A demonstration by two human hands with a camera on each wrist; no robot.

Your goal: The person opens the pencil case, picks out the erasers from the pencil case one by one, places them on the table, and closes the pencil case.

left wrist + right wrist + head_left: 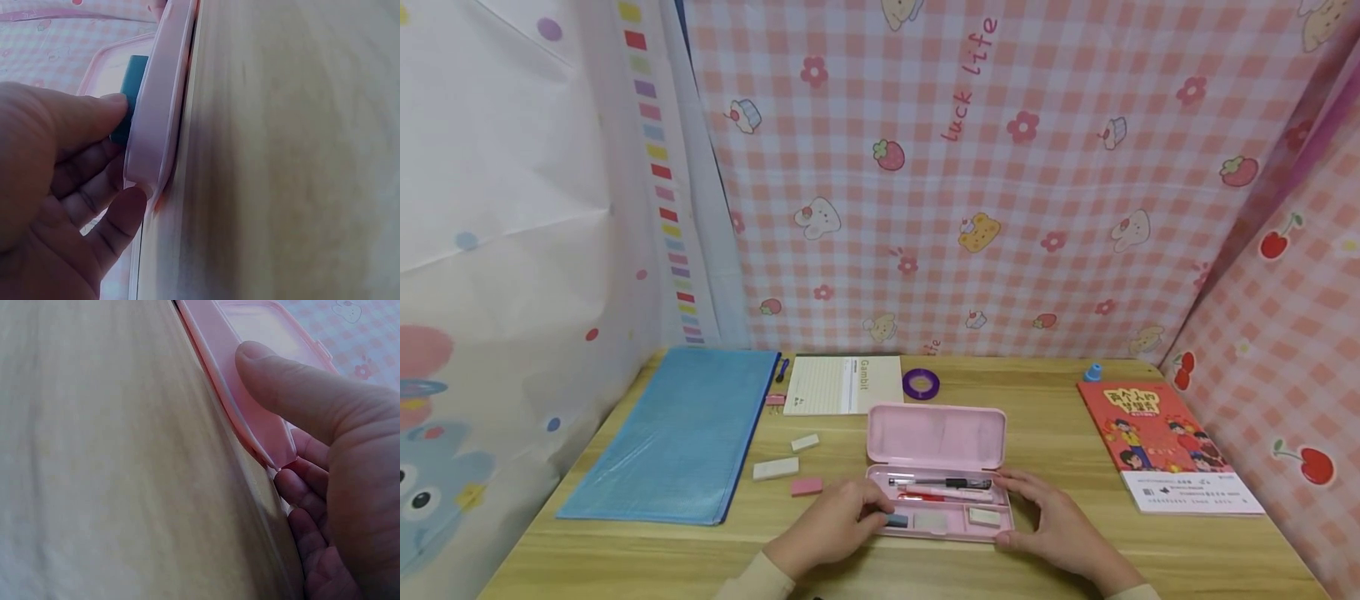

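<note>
A pink pencil case [936, 540] lies on the table with its lid [937, 435] tipped back. Several pens, a black-gripped one [966, 482] and a red one [921, 497] among them, lie in its rear compartment. My left hand [838, 523] pinches a teal block, apparently an eraser [133, 78], at the front compartment's left end; one of its fingers touches the case's end. A greyish eraser [930, 522] and a white eraser [983, 517] sit farther right in that compartment. My right hand [1060, 525] grips the case's right end, thumb at the front wall.
Left of the case lie two white erasers [776, 468] [805, 442] and a pink eraser [807, 487]. Behind are a notebook [820, 385], purple tape roll [921, 383] and pink clip [775, 400]. A blue folder [677, 442] lies left; a red book [1161, 433] and blue cone-shaped item [1093, 372] right.
</note>
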